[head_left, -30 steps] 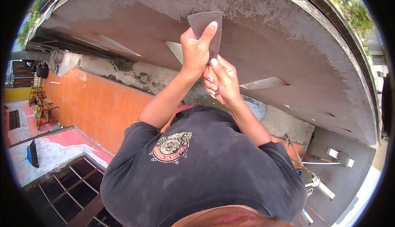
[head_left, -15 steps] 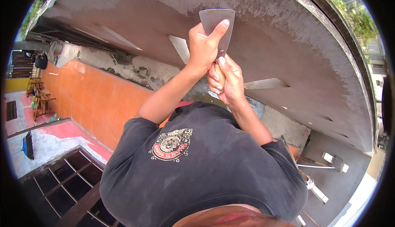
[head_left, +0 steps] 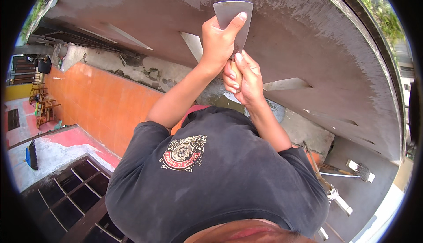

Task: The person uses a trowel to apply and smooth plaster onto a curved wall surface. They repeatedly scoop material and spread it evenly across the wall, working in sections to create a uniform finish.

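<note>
A putty knife (head_left: 242, 26) with a wide, flared metal blade and a light wooden handle is raised in front of a grey-brown plastered wall (head_left: 291, 35). My left hand (head_left: 219, 44) clasps the blade, its thumb flat on the near face and its fingers hidden behind. Lower down, my right hand (head_left: 246, 79) is wrapped round the handle, thumb near the base of the blade. The broad edge points up the wall; whether it touches the plaster I cannot tell. Rough, uneven patches of finish run along the wall's upper part.
Slanted openings (head_left: 288, 84) pierce the wall. A low orange wall (head_left: 110, 104) runs behind on the left, with wooden chairs (head_left: 46, 110) and a blue broom (head_left: 31, 155) beyond. At lower right lie a dark-bristled brush (head_left: 362, 171) and some poles.
Both hands and the putty knife have moved slightly up along the wall. The grip of each hand stays the same.
</note>
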`<state>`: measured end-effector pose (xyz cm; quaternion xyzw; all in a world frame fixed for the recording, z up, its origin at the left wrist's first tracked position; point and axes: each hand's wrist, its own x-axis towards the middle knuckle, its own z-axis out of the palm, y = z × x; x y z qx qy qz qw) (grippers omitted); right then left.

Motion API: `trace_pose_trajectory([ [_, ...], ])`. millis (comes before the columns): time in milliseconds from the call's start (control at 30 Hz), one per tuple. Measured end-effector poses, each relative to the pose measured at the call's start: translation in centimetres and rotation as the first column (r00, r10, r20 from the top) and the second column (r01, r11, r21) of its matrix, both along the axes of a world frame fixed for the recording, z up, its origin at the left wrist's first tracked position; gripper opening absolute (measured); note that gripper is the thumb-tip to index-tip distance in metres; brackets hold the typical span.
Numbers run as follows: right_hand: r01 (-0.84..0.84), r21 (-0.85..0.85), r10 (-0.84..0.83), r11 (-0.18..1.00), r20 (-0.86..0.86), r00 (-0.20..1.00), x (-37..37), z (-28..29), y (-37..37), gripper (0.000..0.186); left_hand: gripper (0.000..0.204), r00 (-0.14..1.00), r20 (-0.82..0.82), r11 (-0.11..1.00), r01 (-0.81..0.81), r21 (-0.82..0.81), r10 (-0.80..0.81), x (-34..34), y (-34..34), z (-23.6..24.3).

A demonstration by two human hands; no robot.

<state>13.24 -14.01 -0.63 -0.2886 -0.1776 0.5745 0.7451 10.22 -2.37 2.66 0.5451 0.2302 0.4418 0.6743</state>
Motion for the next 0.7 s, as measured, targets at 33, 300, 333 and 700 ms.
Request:
trace_pose_trajectory([
  [33, 0.016, -0.025, -0.015, 1.000, 0.015, 1.000, 0.2, 0.2, 0.1, 0.024, 0.019, 0.999, -0.042, 1.000, -0.008, 0.005, 0.008, 0.2, 0.0, 0.2],
  [300, 0.059, -0.130, -0.056, 0.990, 0.029, 0.998, -0.1, 1.4, 0.7, 0.026, 0.020, 1.000, 0.004, 1.000, -0.018, -0.004, 0.018, 0.2, 0.5, 1.3],
  [333, 0.076, -0.162, -0.069, 0.984, 0.052, 0.996, -0.1, 1.7, 0.7, 0.027, 0.024, 1.000, 0.005, 0.999, -0.019, -0.034, 0.019, 0.4, 0.4, 1.5],
  [700, -0.012, -0.153, 0.026, 0.988, 0.092, 0.995, 0.1, -1.3, 0.6, 0.023, 0.024, 0.996, 0.042, 0.997, -0.080, -0.014, 0.081, -0.6, 0.9, -3.4],
])
